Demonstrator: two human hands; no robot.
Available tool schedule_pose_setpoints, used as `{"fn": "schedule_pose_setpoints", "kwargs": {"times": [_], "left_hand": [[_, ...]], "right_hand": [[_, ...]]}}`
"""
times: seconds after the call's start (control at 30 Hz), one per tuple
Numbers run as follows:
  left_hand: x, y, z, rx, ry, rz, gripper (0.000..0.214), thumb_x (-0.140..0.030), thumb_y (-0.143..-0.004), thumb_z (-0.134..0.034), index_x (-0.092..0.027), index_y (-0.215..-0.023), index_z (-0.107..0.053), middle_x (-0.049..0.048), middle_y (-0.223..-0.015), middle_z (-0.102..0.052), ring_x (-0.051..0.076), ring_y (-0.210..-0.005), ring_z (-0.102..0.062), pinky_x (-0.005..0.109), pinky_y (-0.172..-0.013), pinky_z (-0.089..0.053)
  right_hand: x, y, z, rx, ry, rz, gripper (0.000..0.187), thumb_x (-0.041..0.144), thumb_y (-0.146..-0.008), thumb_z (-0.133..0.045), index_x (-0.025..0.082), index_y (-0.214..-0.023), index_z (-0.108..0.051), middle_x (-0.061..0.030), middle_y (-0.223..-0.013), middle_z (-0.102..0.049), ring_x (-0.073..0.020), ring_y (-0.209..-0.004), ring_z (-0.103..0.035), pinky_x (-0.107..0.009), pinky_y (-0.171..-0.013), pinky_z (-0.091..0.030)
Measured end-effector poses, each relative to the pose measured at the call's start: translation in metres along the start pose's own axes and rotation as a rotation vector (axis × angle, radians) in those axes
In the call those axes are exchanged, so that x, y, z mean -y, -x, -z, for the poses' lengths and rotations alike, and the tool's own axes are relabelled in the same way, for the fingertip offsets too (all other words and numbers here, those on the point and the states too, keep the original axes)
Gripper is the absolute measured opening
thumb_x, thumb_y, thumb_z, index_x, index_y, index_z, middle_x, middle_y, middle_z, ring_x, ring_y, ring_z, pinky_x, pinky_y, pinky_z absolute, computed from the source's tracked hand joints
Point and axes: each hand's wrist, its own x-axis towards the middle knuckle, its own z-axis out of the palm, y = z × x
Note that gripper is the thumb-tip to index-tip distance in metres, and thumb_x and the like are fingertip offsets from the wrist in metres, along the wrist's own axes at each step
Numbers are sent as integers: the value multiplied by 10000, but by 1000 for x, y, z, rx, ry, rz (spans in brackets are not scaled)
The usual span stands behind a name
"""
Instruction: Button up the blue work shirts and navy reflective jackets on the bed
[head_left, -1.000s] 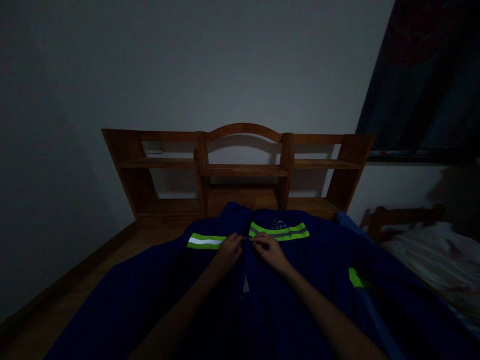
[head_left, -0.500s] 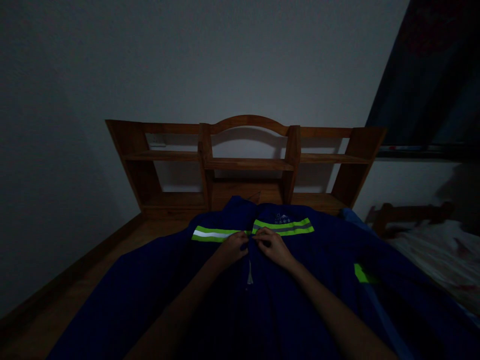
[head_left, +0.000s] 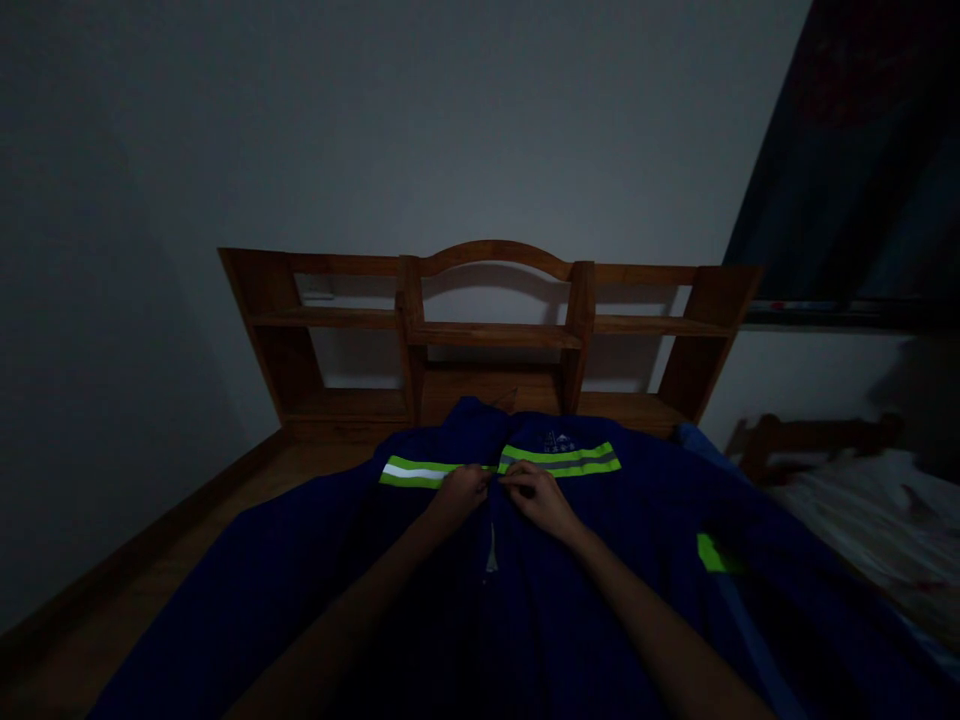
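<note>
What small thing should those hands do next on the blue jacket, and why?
Perhaps draw the blue jacket closer together at its front: the left hand and right hand nearly meet there, beside the green strips, and a pale sliver shows below them, suggesting a gap.

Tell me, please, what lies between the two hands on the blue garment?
In the head view, a narrow strip of the blue garment, at its front opening, shows between the left hand and the right hand; details are too dark.
</note>
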Motion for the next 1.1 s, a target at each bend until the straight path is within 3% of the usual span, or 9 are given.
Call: {"fn": "schedule_pose_setpoints", "kwargs": {"times": [0.13, 0.27, 0.5, 0.87, 1.1], "left_hand": [[-6, -10, 19, -29, 5, -16, 162, -137, -794, -499, -168, -805, -657, 43, -782, -623, 139, -729, -582, 221, -671, -411], [-12, -20, 33, -188, 66, -3, 217, -219, -875, -449, -180, -978, -636, 56, -932, -637, 138, -829, -599, 224, -761, -434], [-9, -2, 5, -320, 249, -43, 207, -241, -896, -441, -186, -1000, -611, 53, -982, -660, 163, -907, -615, 270, -827, -452], [-7, 9, 5, -272, 361, -95, 187, -203, -884, -467, -188, -1004, -609, 48, -999, -659, 155, -921, -612, 273, -847, -457], [-16, 17, 15, -255, 392, -115, 214, -216, -880, -472, -186, -1031, -621, 57, -972, -660, 160, -895, -613, 270, -809, -468]], "right_hand": [[4, 0, 2, -14, -5, 0, 339, 65, -823, -520, 265, -1053, -666, -18, -967, -599, -139, -876, -571, -257, -787, -459], [10, -1, 6, -116, -24, -10, 322, 110, -872, -497, 268, -1120, -628, -23, -1013, -595, -141, -928, -569, -264, -823, -452], [12, -2, 6, -139, -17, 4, 266, 179, -908, -495, 282, -1112, -630, -16, -983, -613, -139, -908, -582, -265, -822, -457], [20, -3, 6, -138, -36, 7, 251, 190, -899, -517, 281, -1095, -644, -18, -1031, -634, -159, -934, -591, -279, -838, -461], [23, -4, 4, -138, 8, -46, 158, 220, -891, -534, 256, -984, -658, 1, -962, -649, -153, -876, -605, -261, -800, -456]]}}
